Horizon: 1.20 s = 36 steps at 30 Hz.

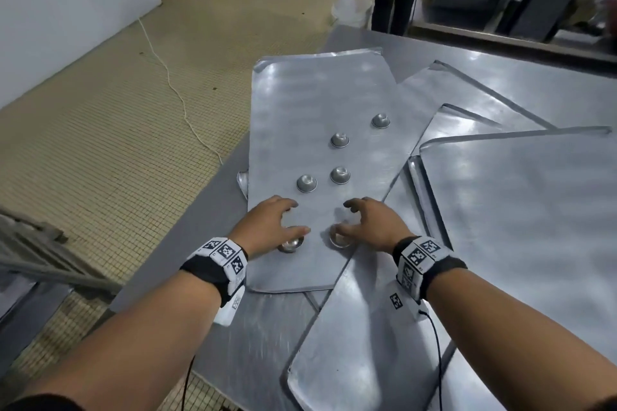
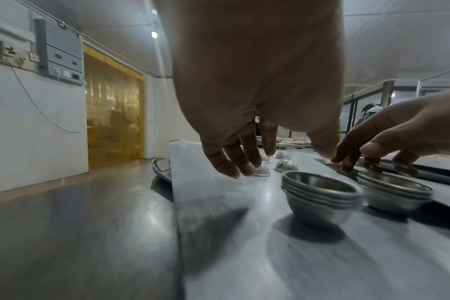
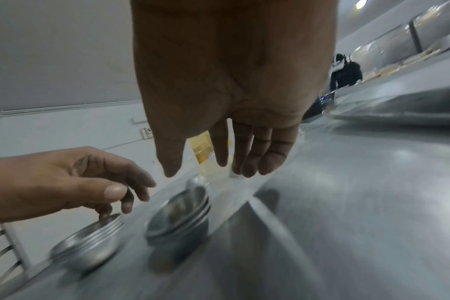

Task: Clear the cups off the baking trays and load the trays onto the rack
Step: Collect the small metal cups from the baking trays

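On the top baking tray (image 1: 320,93), both hands are hovering with fingers loosely spread, grasping nothing: left hand (image 1: 272,222) over one cup stack (image 1: 291,244), right hand (image 1: 370,222) over the other stack (image 1: 340,239). Four upturned cups (image 1: 340,174) are sitting farther along this tray. A hurried grab risks toppling the nested stacks.

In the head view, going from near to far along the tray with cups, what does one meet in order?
Two upright cup stacks under the left hand and right hand → pair of upside-down cups → single upside-down cup → farthest upside-down cup → tray's bare far end.
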Each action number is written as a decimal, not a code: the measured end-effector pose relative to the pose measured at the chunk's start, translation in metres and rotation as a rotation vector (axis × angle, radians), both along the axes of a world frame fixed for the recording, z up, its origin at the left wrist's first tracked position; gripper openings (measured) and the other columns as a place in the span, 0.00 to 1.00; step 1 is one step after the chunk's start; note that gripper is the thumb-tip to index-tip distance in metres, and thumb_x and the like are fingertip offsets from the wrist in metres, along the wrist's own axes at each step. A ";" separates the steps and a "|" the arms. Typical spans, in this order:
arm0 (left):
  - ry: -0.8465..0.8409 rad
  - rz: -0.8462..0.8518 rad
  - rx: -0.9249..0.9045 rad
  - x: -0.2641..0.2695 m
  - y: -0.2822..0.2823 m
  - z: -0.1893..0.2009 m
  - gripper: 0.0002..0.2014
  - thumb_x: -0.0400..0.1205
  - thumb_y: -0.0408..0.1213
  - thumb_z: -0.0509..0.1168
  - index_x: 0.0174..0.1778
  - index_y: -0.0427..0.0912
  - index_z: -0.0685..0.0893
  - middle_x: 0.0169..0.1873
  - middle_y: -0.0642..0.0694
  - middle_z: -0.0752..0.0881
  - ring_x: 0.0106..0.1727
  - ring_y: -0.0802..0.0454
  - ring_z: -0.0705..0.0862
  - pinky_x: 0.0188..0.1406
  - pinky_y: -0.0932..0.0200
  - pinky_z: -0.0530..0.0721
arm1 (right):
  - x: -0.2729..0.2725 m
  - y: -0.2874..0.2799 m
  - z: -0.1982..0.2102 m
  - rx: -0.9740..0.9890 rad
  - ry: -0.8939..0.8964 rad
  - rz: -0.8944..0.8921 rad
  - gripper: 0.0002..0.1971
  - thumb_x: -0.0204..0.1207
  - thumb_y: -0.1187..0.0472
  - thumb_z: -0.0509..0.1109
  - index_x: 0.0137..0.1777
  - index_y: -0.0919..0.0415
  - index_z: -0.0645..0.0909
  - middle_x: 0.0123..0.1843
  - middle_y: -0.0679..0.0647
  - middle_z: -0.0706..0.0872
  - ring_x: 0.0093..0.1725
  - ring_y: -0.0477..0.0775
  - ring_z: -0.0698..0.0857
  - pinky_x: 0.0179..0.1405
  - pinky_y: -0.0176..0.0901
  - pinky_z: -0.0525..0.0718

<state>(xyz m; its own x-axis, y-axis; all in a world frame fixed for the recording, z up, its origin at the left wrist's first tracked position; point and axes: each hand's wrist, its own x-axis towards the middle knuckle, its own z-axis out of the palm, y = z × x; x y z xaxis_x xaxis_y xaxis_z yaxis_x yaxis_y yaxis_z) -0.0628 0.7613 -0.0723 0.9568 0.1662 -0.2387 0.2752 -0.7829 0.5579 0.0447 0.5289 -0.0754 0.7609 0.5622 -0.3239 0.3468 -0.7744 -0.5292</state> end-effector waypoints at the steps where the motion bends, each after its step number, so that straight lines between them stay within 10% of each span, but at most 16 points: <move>1: -0.011 -0.020 -0.001 0.007 0.005 0.000 0.34 0.76 0.60 0.75 0.75 0.50 0.78 0.65 0.54 0.80 0.60 0.56 0.82 0.62 0.58 0.79 | 0.006 0.000 0.003 0.006 -0.019 -0.033 0.34 0.73 0.36 0.74 0.75 0.52 0.78 0.68 0.51 0.83 0.64 0.53 0.83 0.62 0.46 0.79; 25: 0.045 -0.311 -0.019 0.118 0.053 -0.032 0.25 0.81 0.41 0.70 0.76 0.48 0.80 0.66 0.41 0.75 0.64 0.40 0.81 0.69 0.51 0.78 | 0.070 0.072 -0.008 -0.190 0.019 -0.259 0.32 0.80 0.50 0.70 0.84 0.44 0.66 0.71 0.61 0.77 0.69 0.64 0.80 0.65 0.51 0.78; 36: -0.045 -0.249 -0.138 0.110 0.058 -0.034 0.16 0.77 0.42 0.76 0.57 0.42 0.83 0.56 0.46 0.82 0.54 0.45 0.82 0.47 0.58 0.72 | 0.074 0.079 -0.018 -0.246 -0.060 -0.302 0.19 0.80 0.50 0.65 0.69 0.53 0.75 0.66 0.56 0.77 0.59 0.62 0.84 0.58 0.54 0.83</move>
<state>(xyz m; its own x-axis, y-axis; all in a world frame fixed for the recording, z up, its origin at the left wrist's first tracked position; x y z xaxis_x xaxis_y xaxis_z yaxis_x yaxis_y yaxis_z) 0.0469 0.8191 -0.1064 0.9743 -0.1061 -0.1987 0.0565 -0.7389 0.6715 0.1191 0.6078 -0.0932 0.9018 0.2213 -0.3712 0.1086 -0.9474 -0.3010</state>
